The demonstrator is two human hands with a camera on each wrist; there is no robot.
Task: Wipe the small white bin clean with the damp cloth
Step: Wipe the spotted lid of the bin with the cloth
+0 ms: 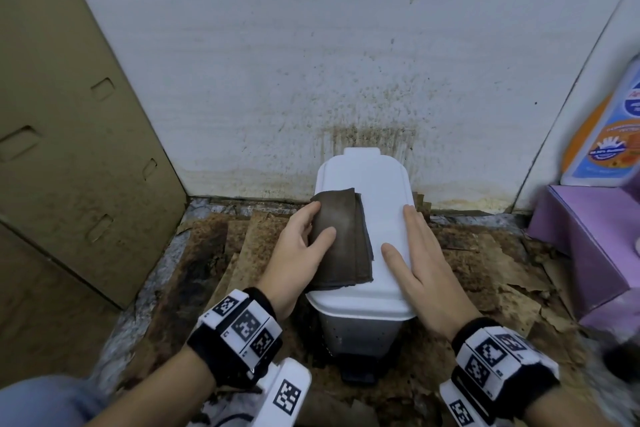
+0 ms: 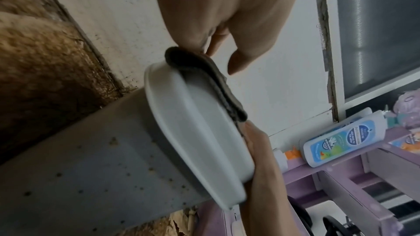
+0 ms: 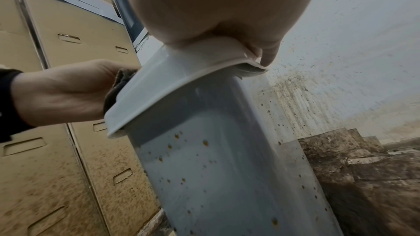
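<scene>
Two hands lie on the closed lid of the small white bin (image 1: 367, 225), which stands on the stained floor (image 1: 214, 253) against the spotted wall (image 1: 311, 62). In the head view the left hand (image 1: 298, 253) comes in from 7 o'clock and presses the folded brown cloth (image 1: 341, 236) on the left half of the lid, fingers straight, thumb on top of the cloth. The right hand (image 1: 415, 253) comes in from 5 o'clock and rests flat on the right half, fingers straight and a little apart, holding nothing.

The left wrist view shows what the head view hides: the cloth (image 2: 211, 82) hangs a little over the lid edge, and the fingertips (image 2: 238, 64) of this hand stay lifted off it. It also shows a blue and white bottle (image 2: 341, 141) on a purple shelf (image 2: 318, 171) at 4 o'clock. The right wrist view shows the bin body (image 3: 227, 168), grey-white with many small brown spots, and a cardboard box (image 3: 56, 168) at 9 o'clock.
</scene>
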